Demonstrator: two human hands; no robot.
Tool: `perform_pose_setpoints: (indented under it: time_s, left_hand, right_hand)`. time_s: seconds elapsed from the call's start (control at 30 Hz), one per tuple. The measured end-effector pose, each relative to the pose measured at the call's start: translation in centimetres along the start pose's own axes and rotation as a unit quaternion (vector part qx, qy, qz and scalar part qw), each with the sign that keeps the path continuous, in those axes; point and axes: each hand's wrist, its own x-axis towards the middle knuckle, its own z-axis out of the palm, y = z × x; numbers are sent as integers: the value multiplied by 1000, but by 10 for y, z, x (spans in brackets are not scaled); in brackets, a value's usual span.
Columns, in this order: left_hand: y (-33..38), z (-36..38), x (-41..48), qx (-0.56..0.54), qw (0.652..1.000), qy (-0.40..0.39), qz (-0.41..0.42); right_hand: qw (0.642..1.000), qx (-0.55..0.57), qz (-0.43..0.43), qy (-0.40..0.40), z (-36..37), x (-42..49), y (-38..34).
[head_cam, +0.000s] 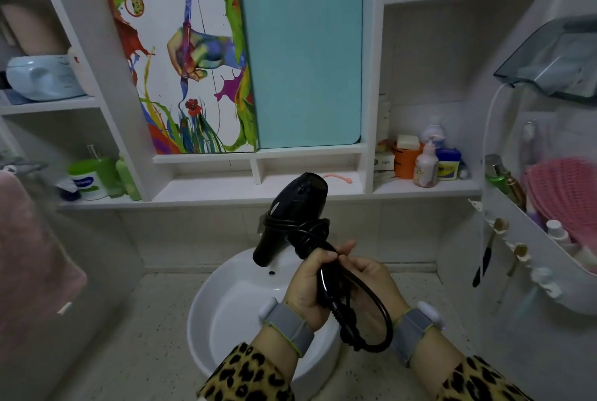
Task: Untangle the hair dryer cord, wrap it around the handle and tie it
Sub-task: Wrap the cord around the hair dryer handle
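A black hair dryer (pixel 292 211) is held up over the sink, nozzle pointing down and left. Its black cord (pixel 298 228) is wound in several turns around the body just above the handle, and a loose loop (pixel 378 313) hangs down between my wrists. My left hand (pixel 307 284) is closed around the handle. My right hand (pixel 365 274) pinches the cord beside the handle, fingers touching the left hand. The plug end is not clearly visible among the cord near my wrists.
A white round sink (pixel 232 303) sits below my hands in a speckled counter (pixel 155 336). Bottles and jars stand on the white shelves at left (pixel 93 179) and right (pixel 429 165). A pink towel (pixel 29 258) hangs left; a wall rack with bottles (pixel 529 239) projects right.
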Motion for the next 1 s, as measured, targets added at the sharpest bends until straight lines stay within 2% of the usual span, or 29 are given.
perform_pose_setpoints:
  time_s: [0.13, 0.37, 0.5, 0.7, 0.83, 1.0]
  left_hand:
    - [-4, 9, 6, -18, 999, 30, 28]
    - [14, 10, 23, 27, 966, 202, 159]
    - [40, 2, 44, -18, 954, 223, 201]
    - [78, -28, 79, -62, 932, 265, 240]
    - [101, -43, 99, -72, 931, 252, 254]
    - [125, -55, 117, -60, 933, 218, 279]
  right_hand:
    - [995, -90, 6, 38, -23, 5, -6]
    - [948, -258, -91, 165, -64, 29, -18]
    - [908, -358, -157, 149, -58, 57, -33]
    - [808, -522, -247, 114, -26, 112, -58]
    - [734, -596, -319, 66, -6, 153, -73]
    - [639, -698, -321, -4, 5, 217, -74]
